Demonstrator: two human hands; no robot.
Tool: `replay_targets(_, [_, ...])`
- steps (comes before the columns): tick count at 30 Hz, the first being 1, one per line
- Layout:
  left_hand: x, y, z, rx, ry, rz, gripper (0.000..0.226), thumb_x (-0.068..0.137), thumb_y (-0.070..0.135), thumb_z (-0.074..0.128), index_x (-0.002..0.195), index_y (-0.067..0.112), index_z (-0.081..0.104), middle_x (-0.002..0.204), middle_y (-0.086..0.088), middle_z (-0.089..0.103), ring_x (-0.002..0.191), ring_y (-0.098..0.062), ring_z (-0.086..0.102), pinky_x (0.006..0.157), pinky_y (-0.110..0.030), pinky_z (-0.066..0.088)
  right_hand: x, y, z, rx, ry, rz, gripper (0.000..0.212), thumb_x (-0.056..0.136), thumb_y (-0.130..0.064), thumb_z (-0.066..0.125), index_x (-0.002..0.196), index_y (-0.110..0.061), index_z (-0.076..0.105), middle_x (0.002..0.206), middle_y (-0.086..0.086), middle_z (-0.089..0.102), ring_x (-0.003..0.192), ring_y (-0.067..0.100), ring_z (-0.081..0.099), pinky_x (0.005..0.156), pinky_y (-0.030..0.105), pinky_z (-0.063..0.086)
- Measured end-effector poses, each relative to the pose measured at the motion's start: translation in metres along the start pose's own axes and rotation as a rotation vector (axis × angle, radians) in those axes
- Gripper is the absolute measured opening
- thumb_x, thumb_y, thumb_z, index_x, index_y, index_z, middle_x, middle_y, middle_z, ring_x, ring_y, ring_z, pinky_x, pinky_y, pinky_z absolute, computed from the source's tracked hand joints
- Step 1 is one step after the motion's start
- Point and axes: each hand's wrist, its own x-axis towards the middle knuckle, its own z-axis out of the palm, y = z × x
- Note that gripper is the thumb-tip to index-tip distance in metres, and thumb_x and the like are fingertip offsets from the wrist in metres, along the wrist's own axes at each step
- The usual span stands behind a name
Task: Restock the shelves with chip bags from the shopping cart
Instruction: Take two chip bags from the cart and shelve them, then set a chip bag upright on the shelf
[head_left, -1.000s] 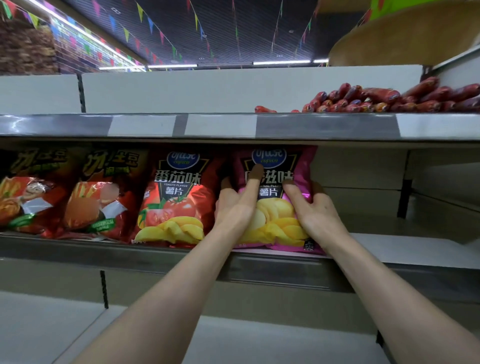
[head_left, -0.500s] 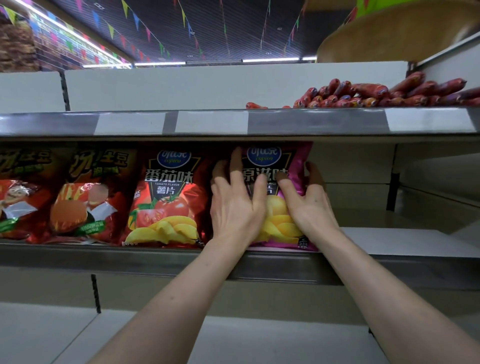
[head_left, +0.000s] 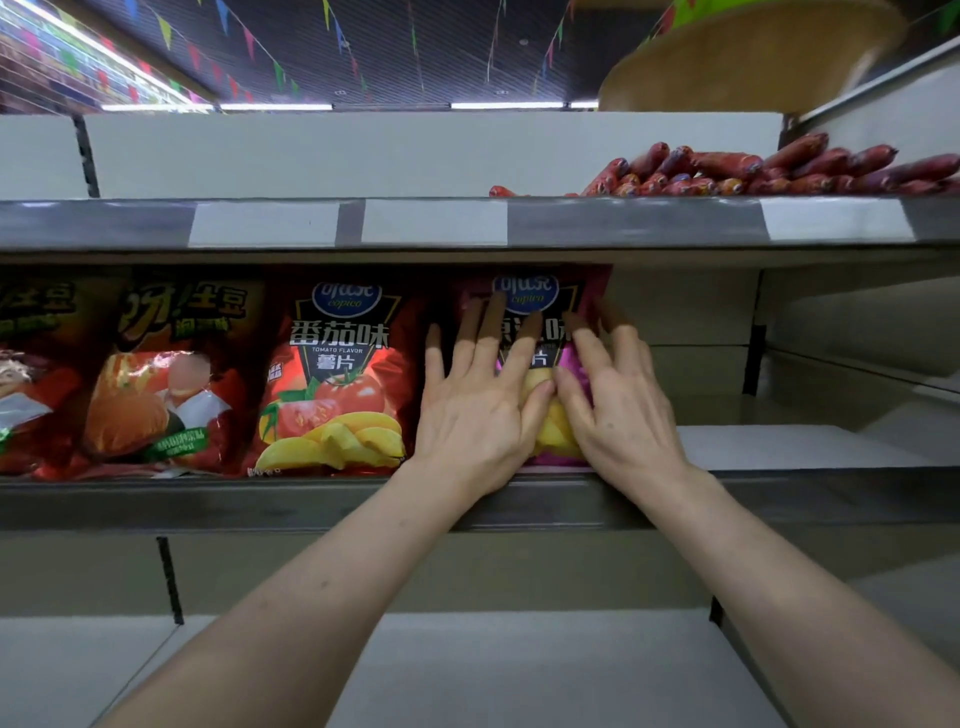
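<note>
Both arms reach up and forward to the middle shelf (head_left: 208, 499). The left hand (head_left: 478, 410) lies flat on the front of the pink bag (head_left: 558, 291), with its fingers straight, spread wide and pointing up. The right hand (head_left: 621, 415) lies flat beside it on the same bag, its fingers straight too and leaning a bit to the left. The two thumbs are just beside each other. Neither hand grips anything (they only press on the bag). The pink bag stands upright on the shelf, at the right end of a row of bags. A red bag (head_left: 337, 384) with a tomato on it stands just beside it on the left. On the top shelf (head_left: 623, 223) lies a pile of red sausages (head_left: 753, 174).
</note>
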Motion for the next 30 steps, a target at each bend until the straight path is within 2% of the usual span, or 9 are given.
replay_targets(3, [0.001,0.002,0.0,-0.011,-0.064,-0.007,0.058,0.094,0.049,0.029,0.129,0.012,0.057,0.117,-0.02,0.062,0.11,-0.038,0.056,0.103,-0.062,0.034,-0.002,-0.001,0.002,-0.08,-0.064,0.029,0.046,0.101,-0.034,0.04,0.142,-0.013,0.04,0.128,0.016,0.039,0.122,0.031,0.038,0.086,0.044,0.045])
replay_targets(7, [0.002,0.001,-0.01,0.02,-0.151,-0.017,0.067,0.091,0.053,0.018,0.137,0.015,0.049,0.128,-0.019,0.056,0.12,-0.038,0.049,0.108,-0.059,0.024,-0.002,-0.009,-0.004,-0.138,-0.06,0.025,0.044,0.1,-0.029,0.044,0.14,-0.012,0.043,0.129,0.019,0.042,0.12,0.035,0.042,0.084,0.045,0.047])
replay_targets(10, [0.003,0.003,-0.023,0.034,-0.083,-0.027,0.059,0.088,0.049,0.031,0.127,0.013,0.057,0.118,-0.019,0.06,0.11,-0.037,0.054,0.102,-0.06,0.033,-0.004,-0.019,-0.012,-0.179,-0.022,-0.04,0.046,0.096,-0.018,0.052,0.14,-0.009,0.047,0.135,0.027,0.042,0.125,0.043,0.041,0.093,0.053,0.046])
replay_targets(12, [0.002,0.004,-0.03,0.076,-0.038,-0.026,0.05,0.084,0.041,0.043,0.12,0.011,0.061,0.113,-0.018,0.061,0.104,-0.036,0.056,0.095,-0.057,0.039,-0.006,-0.026,-0.016,-0.195,-0.092,-0.08,0.05,0.097,-0.017,0.049,0.146,-0.013,0.04,0.147,0.024,0.033,0.136,0.04,0.031,0.103,0.051,0.039])
replay_targets(14, [0.001,0.006,-0.037,0.097,-0.099,-0.017,0.046,0.085,0.035,0.051,0.123,0.012,0.058,0.122,-0.018,0.057,0.109,-0.036,0.053,0.097,-0.056,0.036,-0.007,-0.029,-0.018,-0.218,-0.193,-0.089,0.051,0.1,-0.018,0.043,0.15,-0.017,0.032,0.153,0.017,0.024,0.141,0.033,0.021,0.104,0.047,0.037])
replay_targets(18, [0.003,0.009,-0.052,0.113,-0.148,-0.069,0.052,0.093,0.037,0.048,0.141,0.017,0.042,0.142,-0.013,0.041,0.126,-0.032,0.04,0.107,-0.051,0.023,-0.008,-0.038,-0.034,-0.225,-0.242,-0.103,0.051,0.099,-0.017,0.042,0.149,-0.018,0.032,0.156,0.016,0.019,0.143,0.032,0.019,0.106,0.045,0.033])
replay_targets(20, [-0.003,0.009,-0.06,0.126,-0.129,-0.105,0.052,0.09,0.034,0.053,0.138,0.015,0.046,0.138,-0.014,0.045,0.122,-0.033,0.044,0.106,-0.051,0.025,-0.015,-0.043,-0.041,-0.201,-0.252,-0.133,0.05,0.098,-0.015,0.043,0.147,-0.017,0.036,0.157,0.016,0.018,0.143,0.032,0.018,0.108,0.044,0.03])
replay_targets(24, [-0.027,0.0,-0.081,0.153,-0.049,-0.192,0.041,0.084,0.029,0.063,0.121,0.012,0.059,0.117,-0.014,0.056,0.104,-0.036,0.054,0.092,-0.049,0.038,-0.029,-0.061,-0.048,-0.136,-0.288,-0.207,0.049,0.095,-0.013,0.045,0.144,-0.018,0.04,0.155,0.013,0.021,0.143,0.03,0.019,0.109,0.044,0.028])
replay_targets(30, [-0.064,-0.027,-0.124,0.281,-0.129,-0.336,0.045,0.091,0.034,0.051,0.133,0.019,0.045,0.128,-0.008,0.045,0.118,-0.029,0.044,0.095,-0.045,0.031,-0.045,-0.113,-0.036,-0.021,-0.329,-0.322,0.046,0.095,-0.021,0.049,0.14,-0.018,0.045,0.151,0.008,0.027,0.141,0.027,0.022,0.107,0.041,0.029])
